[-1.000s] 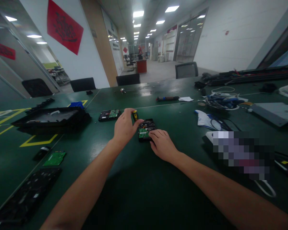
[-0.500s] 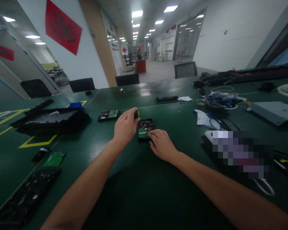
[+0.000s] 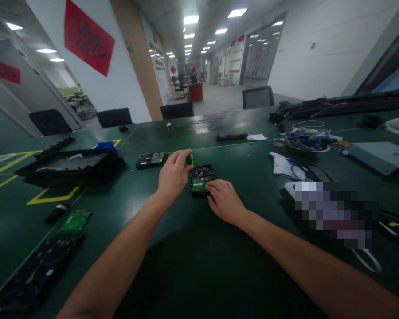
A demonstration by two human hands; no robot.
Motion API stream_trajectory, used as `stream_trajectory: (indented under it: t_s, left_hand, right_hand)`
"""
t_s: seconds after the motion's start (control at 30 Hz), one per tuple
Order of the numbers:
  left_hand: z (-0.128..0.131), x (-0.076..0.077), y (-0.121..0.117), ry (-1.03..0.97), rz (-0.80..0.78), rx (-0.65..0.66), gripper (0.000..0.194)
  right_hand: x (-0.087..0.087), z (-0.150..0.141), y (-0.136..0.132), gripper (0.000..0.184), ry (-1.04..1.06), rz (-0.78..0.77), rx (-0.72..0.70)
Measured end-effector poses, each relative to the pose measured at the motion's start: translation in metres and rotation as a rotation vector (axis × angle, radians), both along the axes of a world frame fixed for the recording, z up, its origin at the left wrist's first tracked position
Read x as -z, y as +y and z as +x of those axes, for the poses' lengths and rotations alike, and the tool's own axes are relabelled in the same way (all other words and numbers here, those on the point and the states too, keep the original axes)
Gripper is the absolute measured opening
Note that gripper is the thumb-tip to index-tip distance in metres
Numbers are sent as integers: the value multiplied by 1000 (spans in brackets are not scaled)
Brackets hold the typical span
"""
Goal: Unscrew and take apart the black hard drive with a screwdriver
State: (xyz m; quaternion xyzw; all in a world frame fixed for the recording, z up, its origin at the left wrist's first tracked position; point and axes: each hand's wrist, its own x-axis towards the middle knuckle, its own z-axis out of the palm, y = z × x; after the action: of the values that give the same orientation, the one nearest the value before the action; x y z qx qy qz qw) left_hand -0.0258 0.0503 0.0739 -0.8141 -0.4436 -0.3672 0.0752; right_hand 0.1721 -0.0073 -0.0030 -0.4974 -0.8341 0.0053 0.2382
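Observation:
My left hand [image 3: 174,173] is closed round the black-and-yellow handle of a screwdriver [image 3: 190,158]. Its handle is mostly behind my fingers, and I cannot make out the tip. Just to the right lies a hard drive [image 3: 202,172], black with a green circuit board [image 3: 198,184] at its near end. My right hand [image 3: 224,199] grips the drive's near right side, fingertips on the board's edge and thumb against the side. Beyond my left hand lies a second hard drive [image 3: 150,160], also with a green board showing.
On the left are a black tray [image 3: 69,165], a loose green circuit board [image 3: 76,220] and a long black part [image 3: 36,270]. On the right lie a blurred-out object [image 3: 335,217], a grey metal box [image 3: 381,157] and a bowl of cables [image 3: 307,141]. A dark tool [image 3: 232,137] lies ahead.
The screwdriver handle has turned in my left hand, and the fingers have shifted over its top. My right hand and the hard drive stay in place.

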Motion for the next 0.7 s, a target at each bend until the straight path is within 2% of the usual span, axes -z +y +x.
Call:
stream_trajectory:
  t_s: [0.23, 0.33, 0.47, 0.7]
  left_hand:
    - [0, 7, 3, -101, -88, -55, 55]
    - [1, 5, 2, -124, -106, -57, 46]
    - [1, 1, 0, -55, -58, -20, 36]
    - [1, 2, 1, 4, -23, 5, 38]
  right_hand:
    - [0, 1, 0, 34, 20, 13, -12]
    - [0, 1, 0, 34, 18, 16, -15]
    - [1, 1, 1, 35, 18, 20, -11]
    - [2, 1, 0, 36, 7, 16, -7]
